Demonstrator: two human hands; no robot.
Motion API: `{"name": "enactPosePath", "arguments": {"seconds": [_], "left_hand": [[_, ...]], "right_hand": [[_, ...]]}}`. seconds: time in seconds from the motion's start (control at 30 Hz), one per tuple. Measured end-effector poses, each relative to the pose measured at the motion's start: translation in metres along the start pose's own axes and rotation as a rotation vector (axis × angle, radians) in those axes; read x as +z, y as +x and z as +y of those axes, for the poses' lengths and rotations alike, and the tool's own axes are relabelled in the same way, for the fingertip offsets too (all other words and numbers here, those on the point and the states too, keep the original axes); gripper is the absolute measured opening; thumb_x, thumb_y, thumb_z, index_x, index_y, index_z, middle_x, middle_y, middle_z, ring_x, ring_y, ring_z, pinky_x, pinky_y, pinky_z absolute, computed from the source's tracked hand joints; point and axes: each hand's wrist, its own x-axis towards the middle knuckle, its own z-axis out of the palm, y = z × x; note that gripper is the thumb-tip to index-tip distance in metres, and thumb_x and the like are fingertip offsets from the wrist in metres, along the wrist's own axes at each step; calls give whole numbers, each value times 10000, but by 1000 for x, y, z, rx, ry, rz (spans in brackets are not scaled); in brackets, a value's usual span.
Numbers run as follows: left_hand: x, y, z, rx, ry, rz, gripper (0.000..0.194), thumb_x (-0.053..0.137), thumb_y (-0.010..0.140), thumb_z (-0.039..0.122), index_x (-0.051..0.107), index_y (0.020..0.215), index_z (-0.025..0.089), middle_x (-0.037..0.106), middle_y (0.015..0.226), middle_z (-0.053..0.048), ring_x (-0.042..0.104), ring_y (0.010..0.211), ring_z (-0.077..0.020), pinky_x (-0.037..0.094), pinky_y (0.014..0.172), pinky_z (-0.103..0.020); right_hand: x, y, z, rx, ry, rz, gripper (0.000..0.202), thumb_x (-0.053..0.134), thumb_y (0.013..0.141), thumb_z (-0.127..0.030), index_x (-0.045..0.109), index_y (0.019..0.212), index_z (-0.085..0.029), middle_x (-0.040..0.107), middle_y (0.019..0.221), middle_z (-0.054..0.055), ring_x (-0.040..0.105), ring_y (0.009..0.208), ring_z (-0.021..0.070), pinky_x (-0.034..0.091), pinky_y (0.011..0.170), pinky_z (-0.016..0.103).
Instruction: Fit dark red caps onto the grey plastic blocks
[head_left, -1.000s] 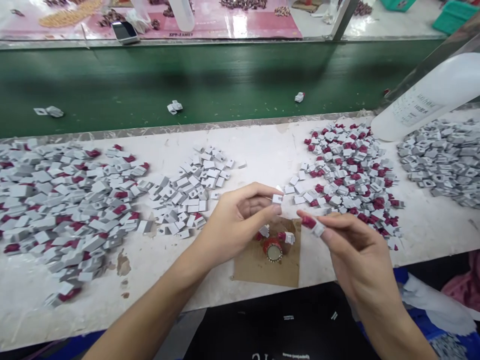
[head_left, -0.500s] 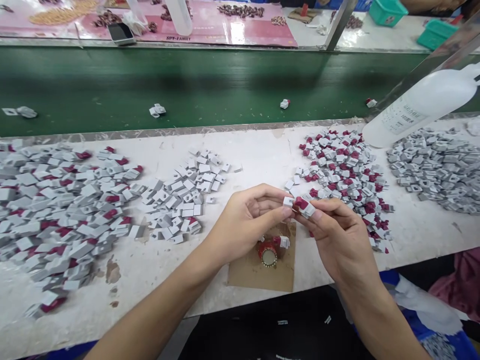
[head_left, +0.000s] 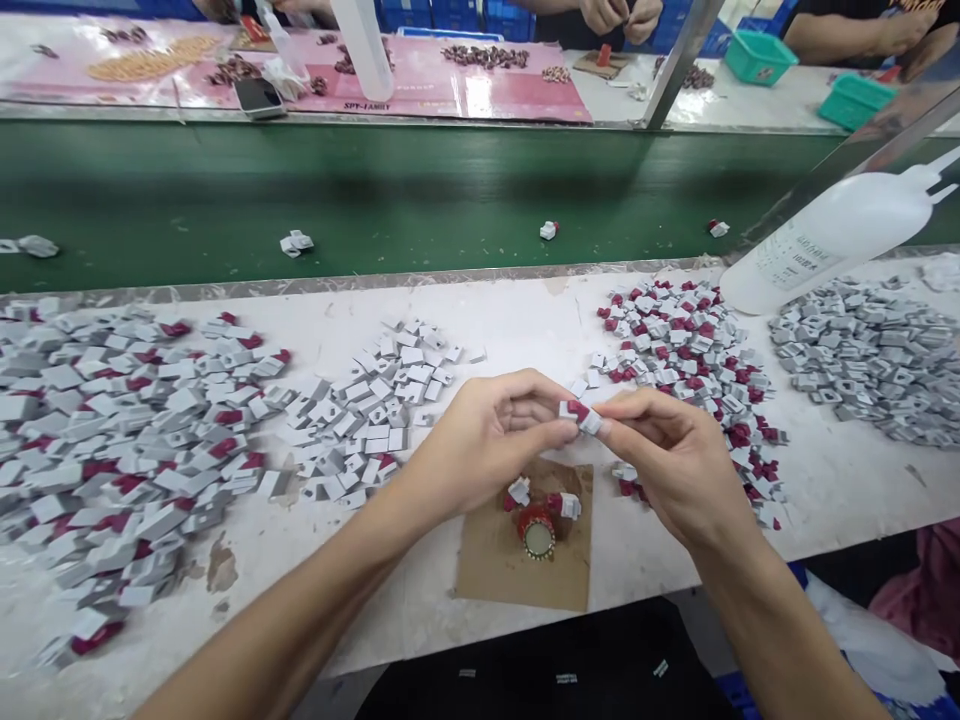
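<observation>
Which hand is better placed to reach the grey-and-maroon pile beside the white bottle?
Probably the right hand: it is nearer to that pile, while the left hand is farther left. Both hold small pieces, so neither looks free.

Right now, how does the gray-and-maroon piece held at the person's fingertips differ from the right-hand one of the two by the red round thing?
The held piece is pinched between the left hand and right hand; the loose piece by the red round thing is in neither hand.

The held piece shows light gray on both sides of its maroon; the loose piece shows gray only to the right of its maroon.

Both are small.
</observation>
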Motion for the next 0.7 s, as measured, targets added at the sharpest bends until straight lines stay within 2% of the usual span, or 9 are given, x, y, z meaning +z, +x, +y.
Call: {"name": "enactPosePath", "arguments": {"seconds": [0.1,0.17,0.2,0.3,0.37,0.43,0.57,0.63,0.7], "left_hand": [[-24,34,-2,79,199,2,115,813,975,281,826,1072,220,886,1046,-65,838,971,-250,697,925,-436],[-45,67,-4,120,363,32,102,808,970,259,836,1060,220,882,1105,-72,821,1023,-251,673,970,-443],[-56,85,-5,112,445,81,76,812,962,245,841,1027,219,880,1097,-75,814,1007,-250,665,954,-438],[-90,138,-6,32,586,404,19,792,947,190,810,940,187,859,993,-78,782,924,-218,635,847,-378],[-111,167,-4,-7,620,503,119,693,1009,203,787,968,142,829,919,-44,757,880,-164,592,815,-336],[-127,187,-1,-38,660,527,229,596,1055,225,767,952,113,785,839,-1,738,866,-126,551,817,-315],[-136,185,5,-68,778,578,181,622,1017,195,729,884,134,794,898,-20,737,1038,-183,562,934,-370],[-131,157,3,-48,835,580,98,660,953,146,755,980,144,804,1094,-73,699,1188,-252,561,1058,-445],[-123,117,-2,-6,887,536,205,683,891,111,783,1060,171,771,1248,-106,639,1284,-320,518,1164,-528]], "right_hand": [[3,44,-7,-53,-274,-77,206,897,964,-426,891,1026,-229,888,974,85,865,887,254,745,800,406],[7,87,-12,-132,-530,-77,172,797,1021,-324,879,1105,-198,893,1052,112,865,939,275,739,860,452],[10,112,-14,-172,-632,-50,196,743,1034,-249,871,1167,-182,889,1133,133,861,989,293,728,912,483],[22,191,-18,-267,-772,30,444,610,1010,-60,798,1404,-146,766,1512,191,789,1263,364,596,1174,591],[33,238,-18,-303,-839,17,543,604,986,-22,755,1495,-138,645,1678,201,676,1449,419,491,1275,631],[43,274,-16,-314,-885,-33,518,662,963,-38,794,1449,-161,638,1694,183,597,1520,451,452,1290,658],[59,301,-15,-299,-907,-103,249,792,908,-84,911,1075,-225,861,1266,154,696,1348,447,498,1221,660],[58,290,-18,-301,-881,-87,205,801,906,-87,911,1035,-202,874,1158,158,753,1253,434,537,1180,636],[51,263,-22,-300,-828,-67,219,778,960,-134,901,1139,-160,876,1154,165,816,1127,394,613,1086,584]]}}
